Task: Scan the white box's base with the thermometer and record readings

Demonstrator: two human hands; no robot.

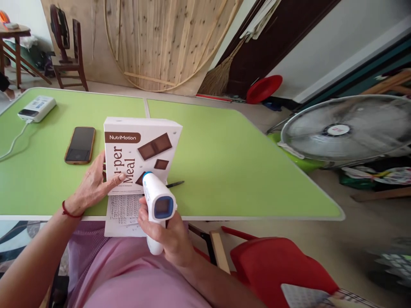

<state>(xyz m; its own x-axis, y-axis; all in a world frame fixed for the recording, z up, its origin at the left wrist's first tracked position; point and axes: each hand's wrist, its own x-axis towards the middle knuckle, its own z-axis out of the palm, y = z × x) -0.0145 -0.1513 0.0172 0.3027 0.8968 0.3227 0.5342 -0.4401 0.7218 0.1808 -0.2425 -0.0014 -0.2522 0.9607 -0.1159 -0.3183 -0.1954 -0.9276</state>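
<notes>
My left hand (96,179) grips the lower left side of a white box (150,128) printed "NutriMotion" and chocolate pieces, its thumb across the front. The box stands upright over the green table. In my right hand (173,235) is a white infrared thermometer (157,188) with a blue-framed screen, held by its handle. Its blue-tipped front points at the box's lower front; whether they touch I cannot tell. Below the box, handwritten papers (123,214) hang over the table's near edge. A dark pen (176,184) lies partly hidden behind the thermometer.
On the green table (224,158), a phone (80,144) lies left of the box. A white power bank (37,108) with a cable sits farther left. A large fan (340,128) stands beyond the right edge, and a red chair (276,269) is near me at right.
</notes>
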